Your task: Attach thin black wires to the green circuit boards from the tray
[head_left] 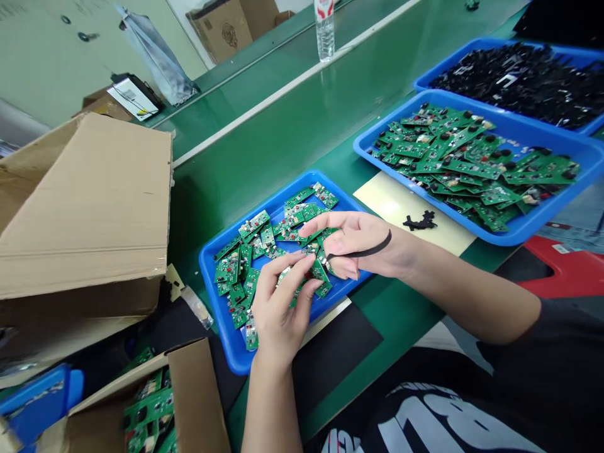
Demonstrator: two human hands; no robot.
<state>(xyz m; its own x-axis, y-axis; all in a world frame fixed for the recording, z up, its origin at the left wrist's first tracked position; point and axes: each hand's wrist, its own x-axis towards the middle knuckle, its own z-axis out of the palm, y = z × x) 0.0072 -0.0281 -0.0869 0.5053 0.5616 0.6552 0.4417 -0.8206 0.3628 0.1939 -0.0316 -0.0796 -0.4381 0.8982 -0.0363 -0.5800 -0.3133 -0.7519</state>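
**Small blue tray** [204, 270]: sits at lower centre of the frame on the green workbench [264, 138], holding a loose pile of small green circuit boards [226, 267]. Both hands work over this pile.

**Left hand** [280, 308]: rises from the bottom edge, wrist upright, over the lower part of the tray. Its fingers [283, 267] curl close together onto the boards; we cannot tell whether they clamp one.

**Right hand** [352, 245]: reaches in from the right, back of the hand up, forearm running low across the frame. Its fingers [325, 223] stretch out near one another over the pile. A thin black strip [363, 251] crosses the back of the hand.

**Larger blue tray** [401, 113]: at right, heaped with green boards carrying round black parts [472, 167]. We judge these further along than the boards in the small tray, where we make out no such parts.

**Black parts tray** [448, 58]: at upper right, with a deep heap of black plastic pieces [519, 88].

**Open carton** [195, 402]: at lower left, with more green boards [148, 409] inside, so we judge that many remain.
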